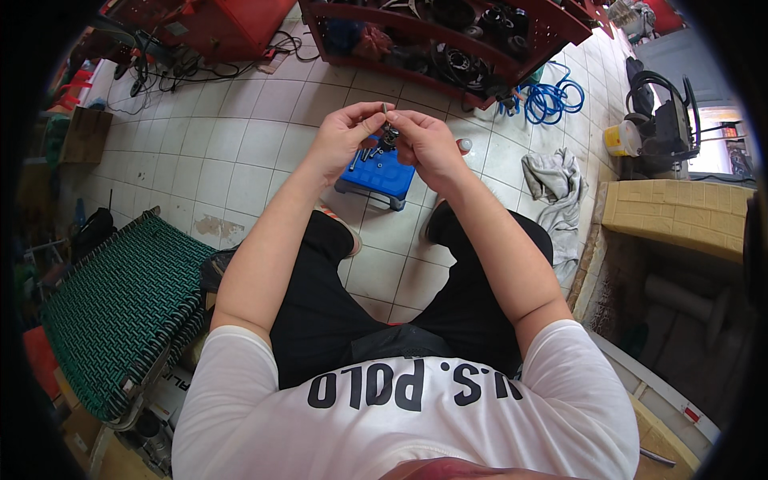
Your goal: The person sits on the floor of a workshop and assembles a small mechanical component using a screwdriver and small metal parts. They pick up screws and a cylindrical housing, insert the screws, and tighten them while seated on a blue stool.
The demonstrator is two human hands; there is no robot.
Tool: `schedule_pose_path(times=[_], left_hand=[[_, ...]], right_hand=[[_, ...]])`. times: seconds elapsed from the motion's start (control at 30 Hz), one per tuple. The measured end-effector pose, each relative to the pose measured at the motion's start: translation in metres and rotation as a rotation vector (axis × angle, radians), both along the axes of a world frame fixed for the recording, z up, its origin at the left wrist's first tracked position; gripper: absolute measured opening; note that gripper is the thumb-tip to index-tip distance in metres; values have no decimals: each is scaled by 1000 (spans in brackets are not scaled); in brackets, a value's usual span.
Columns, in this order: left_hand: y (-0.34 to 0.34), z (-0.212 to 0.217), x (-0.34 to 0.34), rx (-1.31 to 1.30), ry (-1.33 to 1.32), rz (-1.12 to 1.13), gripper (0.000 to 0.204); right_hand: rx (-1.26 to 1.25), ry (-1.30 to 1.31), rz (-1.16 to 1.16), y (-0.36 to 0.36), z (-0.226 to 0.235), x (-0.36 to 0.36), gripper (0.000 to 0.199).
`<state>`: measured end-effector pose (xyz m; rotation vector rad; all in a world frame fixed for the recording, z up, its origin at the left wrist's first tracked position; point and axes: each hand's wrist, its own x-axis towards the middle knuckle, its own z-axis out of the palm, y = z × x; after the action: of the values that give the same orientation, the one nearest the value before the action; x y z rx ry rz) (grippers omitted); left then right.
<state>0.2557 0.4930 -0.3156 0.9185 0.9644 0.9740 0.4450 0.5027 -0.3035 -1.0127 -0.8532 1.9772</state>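
My two hands meet above a small blue stool. A small dark metal part with shiny spots hangs beneath the fingertips of my right hand, which is closed on it. The fingers of my left hand are pinched together against the same spot, around a thin, short piece that pokes up between both hands. Its kind is too small to tell. On the stool's top lie a few small metal pieces, partly covered by my hands.
Beyond the stool stands a red metal rack full of parts. A coiled blue hose and a grey rag lie on the tiled floor at right. A green woven chair is at left, a yellow block at right.
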Motion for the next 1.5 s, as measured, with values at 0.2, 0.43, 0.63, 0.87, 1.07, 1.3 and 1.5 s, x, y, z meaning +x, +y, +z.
schedule_pose_path(times=[0.2, 0.43, 0.63, 0.87, 1.07, 1.3, 1.5], left_hand=[[4, -12, -3, -37, -128, 68, 25], [8, -24, -6, -62, -262, -16, 21], [6, -19, -4, -69, -260, 39, 22], [6, -18, -1, -54, -266, -21, 24], [7, -19, -3, -41, -284, -21, 25], [6, -18, 1, -49, -280, 59, 25], [8, -21, -4, -39, -318, -96, 27]], right_hand=[[-194, -64, 77, -1, 11, -3, 33], [-172, -16, 157, -4, 16, -3, 38], [-184, 45, 126, -3, 17, -1, 30], [-103, -14, 107, -4, 1, -2, 29], [-165, -69, 153, -4, 16, -1, 25], [-44, -61, 88, -5, 2, -5, 28], [-110, 20, 80, -8, 7, -6, 26]])
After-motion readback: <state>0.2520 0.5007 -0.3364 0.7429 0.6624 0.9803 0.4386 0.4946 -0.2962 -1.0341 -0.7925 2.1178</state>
